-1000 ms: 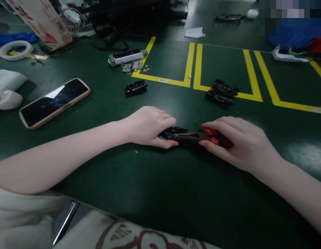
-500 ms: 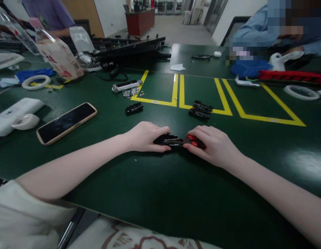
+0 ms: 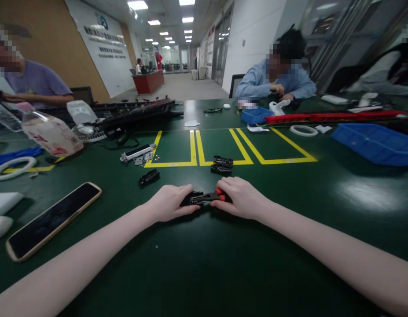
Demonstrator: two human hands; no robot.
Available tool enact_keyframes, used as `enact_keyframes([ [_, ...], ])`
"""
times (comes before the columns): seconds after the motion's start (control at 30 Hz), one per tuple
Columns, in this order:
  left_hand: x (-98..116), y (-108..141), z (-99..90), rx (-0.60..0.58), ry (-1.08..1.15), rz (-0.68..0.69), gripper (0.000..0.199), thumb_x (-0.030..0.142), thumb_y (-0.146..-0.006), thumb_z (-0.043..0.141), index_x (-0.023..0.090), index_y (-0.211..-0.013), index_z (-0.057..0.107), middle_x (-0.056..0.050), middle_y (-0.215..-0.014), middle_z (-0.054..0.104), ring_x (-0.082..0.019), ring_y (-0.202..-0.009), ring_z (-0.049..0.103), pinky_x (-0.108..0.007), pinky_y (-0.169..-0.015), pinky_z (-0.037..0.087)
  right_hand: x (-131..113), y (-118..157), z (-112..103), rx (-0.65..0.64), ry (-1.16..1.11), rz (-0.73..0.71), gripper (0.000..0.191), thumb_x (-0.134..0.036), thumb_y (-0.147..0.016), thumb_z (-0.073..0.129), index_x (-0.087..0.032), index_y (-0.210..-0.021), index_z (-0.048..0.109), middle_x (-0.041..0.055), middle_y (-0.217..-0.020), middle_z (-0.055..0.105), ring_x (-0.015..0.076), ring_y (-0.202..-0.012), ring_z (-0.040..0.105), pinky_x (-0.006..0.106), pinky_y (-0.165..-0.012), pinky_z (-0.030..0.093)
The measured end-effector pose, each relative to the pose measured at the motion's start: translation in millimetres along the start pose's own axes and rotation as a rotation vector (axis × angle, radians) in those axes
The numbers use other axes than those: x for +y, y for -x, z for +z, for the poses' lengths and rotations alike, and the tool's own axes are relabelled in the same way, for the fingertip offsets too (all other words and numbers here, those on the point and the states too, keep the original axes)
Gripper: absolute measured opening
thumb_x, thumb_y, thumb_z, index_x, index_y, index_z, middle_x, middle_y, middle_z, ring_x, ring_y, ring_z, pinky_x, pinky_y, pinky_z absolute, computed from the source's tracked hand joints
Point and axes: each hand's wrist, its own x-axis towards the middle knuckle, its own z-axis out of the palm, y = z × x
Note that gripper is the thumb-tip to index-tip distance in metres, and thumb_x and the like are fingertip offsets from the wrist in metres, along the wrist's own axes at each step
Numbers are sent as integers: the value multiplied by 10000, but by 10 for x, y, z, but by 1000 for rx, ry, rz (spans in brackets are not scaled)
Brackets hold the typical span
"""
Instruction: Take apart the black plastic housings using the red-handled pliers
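My left hand (image 3: 170,202) is closed around a small black part (image 3: 194,198), much of it hidden by my fingers. In my right hand (image 3: 240,197) are pliers (image 3: 210,197) with red-and-black handles, their dark jaws pointing left and meeting the black part. Whether the jaws grip it I cannot tell. Just beyond my hands lie two similar black parts (image 3: 222,164) on a yellow tape line, and one more black part (image 3: 148,177) to the left. A white-and-black piece (image 3: 138,152) sits with small metal bits behind that one.
A phone (image 3: 53,220) lies left of my arm, near a bottle (image 3: 50,130) and a tape roll (image 3: 14,168). Yellow tape outlines (image 3: 223,164) mark the green table. Blue trays (image 3: 377,143) and a long red part (image 3: 336,116) are at right. Other people sit across the table.
The view has tilted up, showing more of the room, and turned right. The pliers stay in my right hand and the black part in my left, both still held together.
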Motion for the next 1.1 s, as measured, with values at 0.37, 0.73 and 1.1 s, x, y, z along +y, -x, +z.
enact_keyframes([
  [0.37, -79, -288, 3, -33, -24, 48, 409, 587, -968, 484, 187, -962, 572, -59, -789, 700, -214, -669, 662, -265, -569, 360, 208, -26, -99, -88, 0, 27, 241, -418, -847, 636, -199, -809, 542, 75, -859, 648, 198, -756, 579, 321, -687, 404],
  [0.73, -125, -282, 67, -10, 37, 17, 495, 657, -959, 450, 185, -965, 598, -31, -737, 663, -184, -644, 620, -256, -560, 328, 230, -16, -92, -103, 15, 44, 193, -377, -841, 592, -201, -807, 518, 77, -847, 641, 202, -748, 566, 331, -688, 415],
  [1.1, -99, -298, 52, -7, 24, -1, 471, 634, -969, 450, 186, -929, 589, -39, -742, 680, -189, -634, 634, -250, -543, 328, 115, -43, -162, -110, 58, 107, 206, -391, -820, 610, -211, -785, 516, 73, -826, 645, 209, -724, 577, 333, -661, 421],
])
